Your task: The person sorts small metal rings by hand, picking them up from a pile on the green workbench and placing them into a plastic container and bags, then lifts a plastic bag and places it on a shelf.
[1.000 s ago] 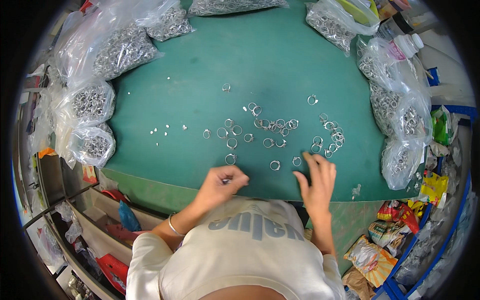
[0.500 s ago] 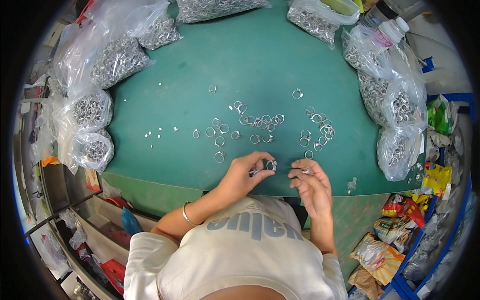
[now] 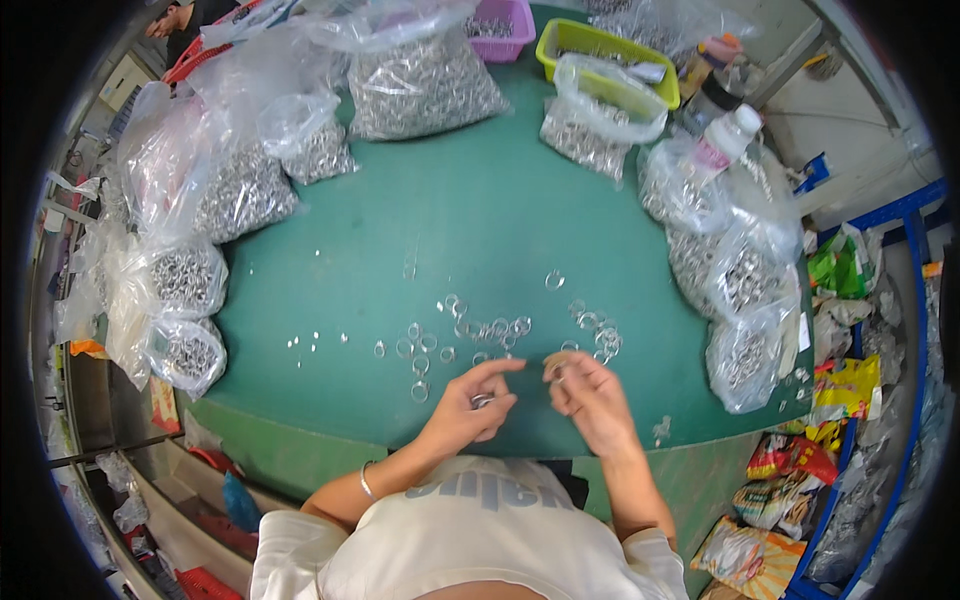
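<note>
My left hand has its index finger stretched toward the right, while its other fingers curl around silver rings; how many is hidden. Beside it, my right hand is closed in a pinch on a silver ring, partly smeared by motion. Just beyond both hands, loose silver rings lie on the green tabletop: a row of rings in the middle, a cluster of rings at the right, and a column of rings at the left. A single ring lies farther off.
Clear bags of rings line the left side, the far side and the right side. Behind stand a purple basket and a lime-green basket. A white-capped bottle leans at the right. Small white bits lie left.
The view has tilted up, showing the baskets and a person at the far left. The ring at my left fingertips is gone from there, and that index finger is now straight. My right fingers have closed.
</note>
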### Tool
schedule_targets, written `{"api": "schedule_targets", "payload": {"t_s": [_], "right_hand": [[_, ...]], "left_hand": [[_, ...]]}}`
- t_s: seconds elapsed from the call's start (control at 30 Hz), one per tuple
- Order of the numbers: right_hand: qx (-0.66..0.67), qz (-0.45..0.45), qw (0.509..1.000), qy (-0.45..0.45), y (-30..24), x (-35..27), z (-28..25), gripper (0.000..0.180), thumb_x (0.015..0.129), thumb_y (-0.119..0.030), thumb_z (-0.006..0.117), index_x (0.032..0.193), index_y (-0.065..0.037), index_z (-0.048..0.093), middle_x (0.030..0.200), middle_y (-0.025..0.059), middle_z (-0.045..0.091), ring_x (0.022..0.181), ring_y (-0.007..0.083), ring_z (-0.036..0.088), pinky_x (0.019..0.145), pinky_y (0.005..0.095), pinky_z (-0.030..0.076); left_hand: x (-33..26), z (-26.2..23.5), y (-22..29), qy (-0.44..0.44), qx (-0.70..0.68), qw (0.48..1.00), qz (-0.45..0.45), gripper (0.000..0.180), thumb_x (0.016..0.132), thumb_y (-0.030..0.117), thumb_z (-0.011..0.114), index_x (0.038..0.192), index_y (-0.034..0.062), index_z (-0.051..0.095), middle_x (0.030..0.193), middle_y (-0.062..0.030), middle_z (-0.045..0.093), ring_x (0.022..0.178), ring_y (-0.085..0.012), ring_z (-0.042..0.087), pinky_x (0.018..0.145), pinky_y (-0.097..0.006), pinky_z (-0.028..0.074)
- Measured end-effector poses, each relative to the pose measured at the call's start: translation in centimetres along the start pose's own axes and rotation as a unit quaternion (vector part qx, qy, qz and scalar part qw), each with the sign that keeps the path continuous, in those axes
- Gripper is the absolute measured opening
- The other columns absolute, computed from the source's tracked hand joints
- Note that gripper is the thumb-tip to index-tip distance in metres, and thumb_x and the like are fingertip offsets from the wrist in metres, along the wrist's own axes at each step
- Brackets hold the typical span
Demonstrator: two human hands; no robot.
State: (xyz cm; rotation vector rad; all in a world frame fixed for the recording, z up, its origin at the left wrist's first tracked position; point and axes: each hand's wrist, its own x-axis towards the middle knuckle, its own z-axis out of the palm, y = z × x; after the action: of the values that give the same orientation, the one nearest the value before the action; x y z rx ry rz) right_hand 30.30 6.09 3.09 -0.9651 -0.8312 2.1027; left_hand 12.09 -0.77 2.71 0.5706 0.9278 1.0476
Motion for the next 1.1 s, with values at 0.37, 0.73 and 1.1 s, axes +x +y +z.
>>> {"api": "schedule_targets", "payload": {"t_s": [0.37, 0.73, 1.1], "right_hand": [[-0.396, -0.4, 0.798, 0.216, -18.3, 16.3, 0.4, 0.028, 0.091, -0.029, 0.049, 0.101, -0.002, 0.054, 0.071, 0.0046, 0.053, 0.055, 0.011, 0.043, 0.051, 0.0252, 0.036], [-0.043, -0.094, 0.994, 0.044, -12.4, 9.8, -0.9, 0.024, 0.089, -0.017, 0.051, 0.106, 0.0, 0.055, 0.082, 0.0018, 0.057, 0.064, 0.0081, 0.052, 0.056, 0.0191, 0.043], [0.366, 0.13, 0.921, -0.014, 0.3, -1.0, -1.9, 0.055, 0.069, 0.002, 0.046, 0.123, 0.006, 0.04, 0.119, 0.0156, 0.048, 0.119, 0.0316, 0.04, 0.101, 0.0402, 0.032]], "left_hand": [[0.4, -2.4, 0.4, -0.008, -0.227, 0.965, -0.129, 0.025, 0.09, 0.01, 0.051, 0.113, 0.0013, 0.052, 0.078, -0.0017, 0.045, 0.057, -0.0054, 0.034, 0.046, -0.017, 0.028], [0.9, -3.6, 0.0, -0.004, -0.238, 0.963, -0.127, 0.026, 0.093, 0.013, 0.045, 0.115, 0.0004, 0.051, 0.085, -0.0048, 0.054, 0.059, -0.0081, 0.042, 0.045, -0.02, 0.031], [1.8, -1.1, -1.6, -0.027, -0.249, 0.955, -0.158, 0.031, 0.094, 0.019, 0.042, 0.111, -0.004, 0.054, 0.094, -0.0101, 0.061, 0.082, -0.0157, 0.059, 0.072, -0.028, 0.051]]}}
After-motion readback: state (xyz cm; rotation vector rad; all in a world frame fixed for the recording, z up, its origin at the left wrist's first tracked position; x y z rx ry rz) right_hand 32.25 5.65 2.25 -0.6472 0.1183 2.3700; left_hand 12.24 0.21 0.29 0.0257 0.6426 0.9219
